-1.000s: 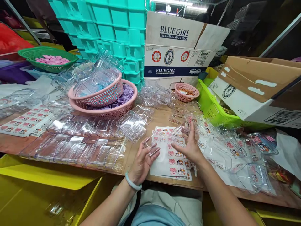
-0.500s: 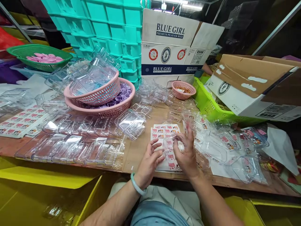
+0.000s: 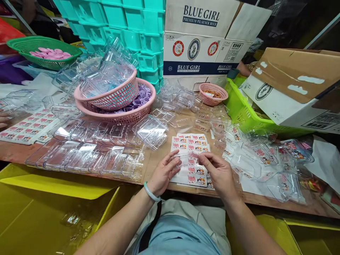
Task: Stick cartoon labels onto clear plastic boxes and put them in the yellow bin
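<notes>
Over a sheet of cat-printed stickers (image 3: 198,171), my left hand (image 3: 164,173) has its thumb and fingers closed on the edge of a clear plastic piece (image 3: 183,160), hard to see against the white paper. My right hand (image 3: 219,171) pinches a small pink-printed sticker (image 3: 194,155) between thumb and fingertips, close to that piece. More sticker sheet lies under both hands. To the right are clear pieces bearing stickers (image 3: 262,156); to the left, rows of clear plastic cases (image 3: 87,159) and a small stack of clear plates (image 3: 152,132).
Pink baskets (image 3: 117,117) hold clear parts and purple pieces. A small pink basket (image 3: 213,95), a lime crate (image 3: 239,106) and cartons (image 3: 195,46) stand behind. Another person's hand (image 3: 3,118) shows at the left edge, near more sticker sheets (image 3: 28,129). Yellow bins (image 3: 61,205) stand below the table edge.
My right hand has come down from its raised, blurred pose and now pinches a sticker beside the clear piece. My left hand stays near the same place. The view has shifted slightly.
</notes>
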{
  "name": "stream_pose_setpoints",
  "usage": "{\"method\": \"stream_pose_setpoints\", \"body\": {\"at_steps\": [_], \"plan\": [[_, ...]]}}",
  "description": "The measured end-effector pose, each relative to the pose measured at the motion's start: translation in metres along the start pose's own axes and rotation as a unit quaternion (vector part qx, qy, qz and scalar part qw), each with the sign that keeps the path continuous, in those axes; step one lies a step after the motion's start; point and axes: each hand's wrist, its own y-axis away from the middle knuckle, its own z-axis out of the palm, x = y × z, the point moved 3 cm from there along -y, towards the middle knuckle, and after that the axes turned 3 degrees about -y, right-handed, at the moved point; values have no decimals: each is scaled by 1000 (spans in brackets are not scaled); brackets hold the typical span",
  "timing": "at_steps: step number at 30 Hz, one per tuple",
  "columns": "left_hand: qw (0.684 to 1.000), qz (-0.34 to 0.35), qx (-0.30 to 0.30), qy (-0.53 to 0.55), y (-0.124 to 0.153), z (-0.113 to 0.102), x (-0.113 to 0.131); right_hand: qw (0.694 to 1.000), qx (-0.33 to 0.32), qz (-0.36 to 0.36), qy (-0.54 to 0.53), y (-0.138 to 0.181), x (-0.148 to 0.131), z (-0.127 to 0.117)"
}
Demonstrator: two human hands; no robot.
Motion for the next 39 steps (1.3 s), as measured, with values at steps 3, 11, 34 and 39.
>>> {"method": "stream_pose_setpoints", "body": {"at_steps": [3, 11, 34, 39], "plan": [[1000, 2, 1, 7, -1, -1, -2, 990, -88, 104, -23, 0, 6, 8], [1000, -4, -1, -6, -4, 0, -3, 972, -186, 102, 104, -9, -11, 16], [999, 4, 14, -30, -3, 3, -1, 957, -176, 17, 231, -14, -10, 24], [998, 17, 28, -54, -6, 2, -2, 937, -126, -76, 316, -4, -8, 26]]}}
